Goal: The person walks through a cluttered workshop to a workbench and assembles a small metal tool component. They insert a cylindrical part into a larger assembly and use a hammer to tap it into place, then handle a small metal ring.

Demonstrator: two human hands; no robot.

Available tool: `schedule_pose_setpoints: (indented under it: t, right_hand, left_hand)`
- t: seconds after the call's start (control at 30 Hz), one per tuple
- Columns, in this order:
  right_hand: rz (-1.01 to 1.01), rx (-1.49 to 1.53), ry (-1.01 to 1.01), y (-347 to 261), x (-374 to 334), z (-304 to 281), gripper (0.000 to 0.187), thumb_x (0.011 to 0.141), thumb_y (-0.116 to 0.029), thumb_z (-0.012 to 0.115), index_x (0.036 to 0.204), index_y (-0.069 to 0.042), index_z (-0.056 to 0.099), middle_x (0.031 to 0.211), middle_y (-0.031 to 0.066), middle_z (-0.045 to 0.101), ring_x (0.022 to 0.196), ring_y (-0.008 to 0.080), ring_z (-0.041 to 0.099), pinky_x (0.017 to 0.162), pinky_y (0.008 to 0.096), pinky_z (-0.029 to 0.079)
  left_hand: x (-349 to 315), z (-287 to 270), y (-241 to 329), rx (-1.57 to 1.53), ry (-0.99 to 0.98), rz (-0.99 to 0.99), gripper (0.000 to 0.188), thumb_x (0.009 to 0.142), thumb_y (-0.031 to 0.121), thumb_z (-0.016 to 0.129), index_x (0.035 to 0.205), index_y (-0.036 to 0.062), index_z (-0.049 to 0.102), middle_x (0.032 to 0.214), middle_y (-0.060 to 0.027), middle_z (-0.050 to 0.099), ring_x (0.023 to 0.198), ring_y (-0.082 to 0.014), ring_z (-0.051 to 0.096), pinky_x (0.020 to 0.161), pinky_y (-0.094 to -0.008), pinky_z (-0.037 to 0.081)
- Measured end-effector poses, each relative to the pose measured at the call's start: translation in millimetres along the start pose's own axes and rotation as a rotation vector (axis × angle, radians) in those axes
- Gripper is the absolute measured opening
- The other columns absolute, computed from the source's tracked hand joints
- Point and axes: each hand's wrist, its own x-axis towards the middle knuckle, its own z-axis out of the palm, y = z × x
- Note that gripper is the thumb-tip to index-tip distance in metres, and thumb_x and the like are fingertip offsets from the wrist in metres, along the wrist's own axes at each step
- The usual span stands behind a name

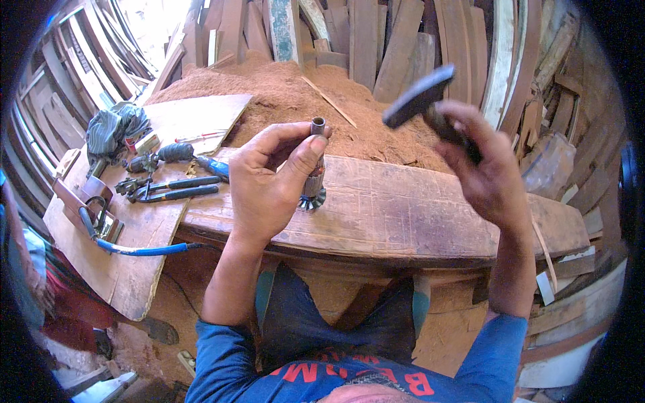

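Pinching motor armature [314, 176] upright between left-hand fingers [304, 156]

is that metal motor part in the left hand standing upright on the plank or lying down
Upright. The left hand holds the motor part vertical, toothed end down on the wooden plank, hollow shaft end pointing up.

A sawdust heap [295, 94] rises behind the workbench [403, 215], with planks [396, 47] leaning beyond it. On the board [195, 117] at left lie pliers [171, 189], a screwdriver [181, 156] and a rag [114, 127]. A blue cable [141, 250] hangs off the edge.
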Motion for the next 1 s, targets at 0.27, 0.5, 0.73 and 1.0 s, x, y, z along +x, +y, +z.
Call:
schedule_pose_setpoints:
  t: [0.27,0.5,0.73,1.0]
  right_hand:
    - [-0.321,-0.158,0.019,-36.2,46.1,14.9,0.051,0.091,0.002,0.068,0.141,-0.007,0.059,0.113,0.0188,0.073,0.104,0.0242,0.072,0.087,0.0355,0.056]
    - [-0.332,-0.097,0.081,-36.9,55.4,19.2,0.05,0.089,0.0,0.069,0.138,-0.007,0.061,0.113,0.0211,0.072,0.099,0.0337,0.072,0.086,0.0393,0.056]
    - [-0.376,-0.226,0.124,-46.1,60.7,8.1,0.046,0.09,-0.005,0.07,0.135,-0.008,0.063,0.101,0.02,0.072,0.089,0.0371,0.07,0.078,0.0424,0.055]
    - [-0.361,-0.182,0.149,-52.3,57.4,2.6,0.042,0.09,-0.002,0.069,0.132,-0.005,0.065,0.108,0.0204,0.072,0.095,0.0352,0.071,0.084,0.0404,0.056]
  left_hand:
    - [-0.3,-0.5,1.5,0.019,-0.001,0.009,0.019,0.097,0.011,0.07,0.11,-0.0038,0.073,0.097,-0.0113,0.077,0.077,-0.0126,0.069,0.07,-0.028,0.056]
    - [-1.6,-2.0,0.2,-0.005,0.001,0.006,0.02,0.098,0.012,0.069,0.11,-0.0041,0.072,0.097,-0.0118,0.077,0.077,-0.0129,0.069,0.07,-0.0277,0.055]
    - [-1.5,-0.2,0.8,0.004,-0.037,0.005,0.021,0.098,0.011,0.069,0.11,-0.0055,0.072,0.096,-0.0122,0.076,0.075,-0.0129,0.068,0.067,-0.0276,0.055]
    - [-4.5,1.3,3.5,-0.053,-0.006,-0.032,0.02,0.098,0.01,0.069,0.11,-0.0051,0.072,0.097,-0.0123,0.076,0.076,-0.013,0.068,0.069,-0.0276,0.055]
